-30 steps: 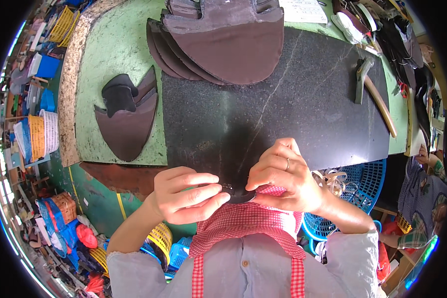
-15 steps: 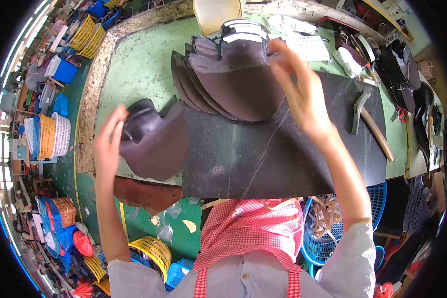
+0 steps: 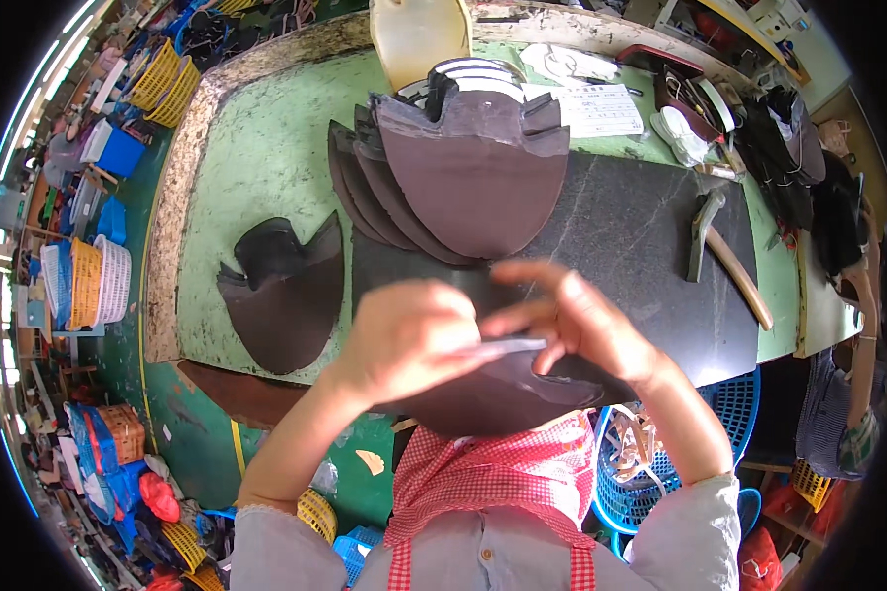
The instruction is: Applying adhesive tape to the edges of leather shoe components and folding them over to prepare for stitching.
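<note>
At the near edge of the table, a dark brown shoe-upper piece hangs partly over the edge, in front of my apron. My left hand is closed at its upper side, where a pale thin edge or strip sticks out toward the right. Blurred a little, my right hand has its fingers spread apart around the piece's right side. Beyond the hands rises an overlapping stack of similar brown pieces, with grey and white-banded tops. One more notched brown piece lies alone at the left.
A black mat covers the table's near right, with a wooden-handled hammer on it. At the back stand a cream container and a written paper sheet. A blue basket of scraps sits below the right edge.
My left hand has left the single piece at the left and come to the middle. My right hand has come down from the stack. A brown piece is now under both hands.
</note>
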Demonstrator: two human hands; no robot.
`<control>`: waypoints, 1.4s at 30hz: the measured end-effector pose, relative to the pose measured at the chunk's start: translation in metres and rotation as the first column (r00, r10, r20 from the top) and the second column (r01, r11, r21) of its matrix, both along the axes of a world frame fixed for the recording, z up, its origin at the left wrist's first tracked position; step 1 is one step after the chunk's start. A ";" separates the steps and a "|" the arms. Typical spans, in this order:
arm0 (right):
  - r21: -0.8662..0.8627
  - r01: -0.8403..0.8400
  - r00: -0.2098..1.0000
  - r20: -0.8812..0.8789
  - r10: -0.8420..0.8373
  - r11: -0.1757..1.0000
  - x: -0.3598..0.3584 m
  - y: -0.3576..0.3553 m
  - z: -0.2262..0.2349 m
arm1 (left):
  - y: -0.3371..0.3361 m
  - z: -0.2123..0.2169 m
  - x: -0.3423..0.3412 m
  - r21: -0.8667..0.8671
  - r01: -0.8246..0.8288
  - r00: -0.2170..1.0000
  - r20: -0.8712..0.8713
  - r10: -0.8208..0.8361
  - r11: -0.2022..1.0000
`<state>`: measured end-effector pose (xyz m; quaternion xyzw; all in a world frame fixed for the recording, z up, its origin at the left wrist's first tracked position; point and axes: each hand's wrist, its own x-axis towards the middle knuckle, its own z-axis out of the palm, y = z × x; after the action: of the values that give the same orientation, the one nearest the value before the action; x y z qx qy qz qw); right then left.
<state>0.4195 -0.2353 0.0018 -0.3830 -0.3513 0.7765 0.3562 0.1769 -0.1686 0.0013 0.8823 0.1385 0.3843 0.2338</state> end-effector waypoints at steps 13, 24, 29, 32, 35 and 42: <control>-0.066 -0.223 0.966 0.119 0.229 0.973 -0.010 -0.047 -0.005 | -0.049 0.007 -0.014 -0.999 -0.036 0.946 -0.029 -0.322 -0.016; 0.661 -0.202 0.611 0.662 -0.435 0.722 -0.024 -0.032 -0.022 | -0.034 -0.021 -0.012 -0.366 -0.269 0.935 -0.323 0.150 0.891; 0.765 -0.279 0.522 0.628 -0.577 0.580 -0.020 -0.027 -0.038 | -0.012 -0.037 -0.008 -0.012 -0.180 0.964 -0.203 0.174 0.984; 0.781 -0.325 0.528 0.618 -0.583 0.534 -0.018 -0.025 -0.037 | -0.012 -0.039 -0.015 0.081 -0.091 0.974 -0.202 0.105 0.993; 0.778 -0.395 0.542 0.626 -0.560 0.488 -0.015 -0.021 -0.035 | -0.011 -0.042 -0.015 0.155 -0.023 0.980 -0.189 0.053 0.988; 0.714 -0.606 0.431 0.665 -0.610 0.351 0.003 -0.031 -0.028 | -0.027 -0.026 -0.041 0.064 0.024 0.866 -0.500 0.011 0.998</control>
<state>0.4227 -0.2659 -0.0261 -0.4512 -0.8516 0.0804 0.2545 0.1360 -0.1955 -0.0251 0.9596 0.1781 0.1466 0.1613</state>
